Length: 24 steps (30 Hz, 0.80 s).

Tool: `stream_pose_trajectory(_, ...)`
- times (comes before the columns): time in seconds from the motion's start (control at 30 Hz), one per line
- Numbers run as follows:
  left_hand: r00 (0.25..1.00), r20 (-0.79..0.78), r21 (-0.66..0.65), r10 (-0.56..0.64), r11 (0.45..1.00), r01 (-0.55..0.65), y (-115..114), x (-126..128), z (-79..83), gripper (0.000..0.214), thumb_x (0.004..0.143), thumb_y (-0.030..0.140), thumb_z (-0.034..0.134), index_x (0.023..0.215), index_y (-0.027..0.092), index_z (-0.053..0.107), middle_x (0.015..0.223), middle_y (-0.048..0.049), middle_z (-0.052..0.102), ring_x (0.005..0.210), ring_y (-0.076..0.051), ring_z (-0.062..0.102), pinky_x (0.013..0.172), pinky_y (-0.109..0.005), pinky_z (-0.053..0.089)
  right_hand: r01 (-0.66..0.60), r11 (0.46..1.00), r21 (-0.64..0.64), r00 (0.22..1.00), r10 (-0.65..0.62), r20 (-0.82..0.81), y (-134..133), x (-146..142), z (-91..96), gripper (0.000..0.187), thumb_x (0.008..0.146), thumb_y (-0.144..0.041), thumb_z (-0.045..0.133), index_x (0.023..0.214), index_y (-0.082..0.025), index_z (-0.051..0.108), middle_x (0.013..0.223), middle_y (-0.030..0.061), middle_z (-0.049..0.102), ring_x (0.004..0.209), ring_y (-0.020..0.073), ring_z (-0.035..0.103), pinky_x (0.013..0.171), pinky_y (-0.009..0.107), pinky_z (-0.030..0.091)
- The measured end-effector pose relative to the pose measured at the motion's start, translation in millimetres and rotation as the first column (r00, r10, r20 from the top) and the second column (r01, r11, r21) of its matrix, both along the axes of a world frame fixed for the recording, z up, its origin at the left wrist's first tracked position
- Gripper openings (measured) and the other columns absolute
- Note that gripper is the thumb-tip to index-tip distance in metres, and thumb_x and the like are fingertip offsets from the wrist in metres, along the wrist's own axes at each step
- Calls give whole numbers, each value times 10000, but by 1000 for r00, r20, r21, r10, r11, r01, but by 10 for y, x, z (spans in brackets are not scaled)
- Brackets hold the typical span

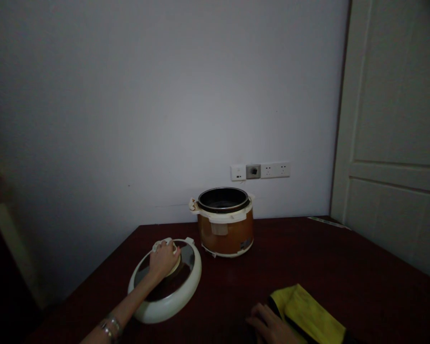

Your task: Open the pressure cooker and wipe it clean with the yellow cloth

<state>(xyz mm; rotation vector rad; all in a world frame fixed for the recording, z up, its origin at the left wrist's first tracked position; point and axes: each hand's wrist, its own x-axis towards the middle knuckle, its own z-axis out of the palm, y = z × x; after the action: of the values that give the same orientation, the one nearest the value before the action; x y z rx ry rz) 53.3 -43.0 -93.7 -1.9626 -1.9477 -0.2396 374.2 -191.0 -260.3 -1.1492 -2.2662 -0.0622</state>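
Note:
A large round lid (161,306) with a thick white rim and a dark glossy centre lies on the left of the table. My left hand (164,262) is closed round the pale handle at its middle. At the bottom, my right hand (270,327) is partly cut off by the picture edge. Its fingers are bent together against the left edge of a folded yellow cloth (304,308) with black edging. Behind both hands stands an orange-brown cooker (226,234) with a white rim. Its top is uncovered, showing a dark inner pot (223,198).
The dark red table (232,279) meets a pale wall (200,95) just behind the cooker. Sockets and a switch panel (260,171) sit on that wall. A thin strip (328,222) lies at the back right edge, near a white panelled door (394,143).

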Motion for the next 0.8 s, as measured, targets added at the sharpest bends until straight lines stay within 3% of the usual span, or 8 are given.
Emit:
stream_pose_trajectory(0.17,1000,-8,-11,-3,1000,3,19,-64,-1,415,856,412,360,1019,141,628,1052,-173,614,1016,-315,573,748,-394,463,-8,999,-40,1000,7,-17,-73,-6,103,499,726,-9,476,1154,-242,584,1081,80,611,944,198,611,832,269,502)
stream_pose_trajectory(0.27,999,-21,-10,-25,1000,25,0,-149,3,391,850,400,368,969,140,635,1023,-168,613,1009,-298,571,753,-372,454,10,991,-131,1000,-13,-24,-107,-23,187,481,746,-22,444,1143,-240,605,1093,83,605,962,191,604,850,264,488)
stream_pose_trajectory(0.53,985,7,-37,-173,984,173,-177,-409,107,335,839,370,409,934,140,634,1018,-139,615,908,-257,608,778,-344,434,-12,910,-415,981,-68,-179,-121,-165,684,375,797,-115,422,1087,-204,643,1096,90,600,1007,180,582,885,261,454)
stream_pose_trajectory(0.8,942,-35,-76,-333,941,330,-318,-483,176,287,829,351,455,931,160,641,1034,-121,619,964,-245,593,855,-331,427,-179,910,-373,923,25,-383,254,-425,1155,319,822,-108,418,1029,-174,653,969,71,617,896,157,590,815,262,456)
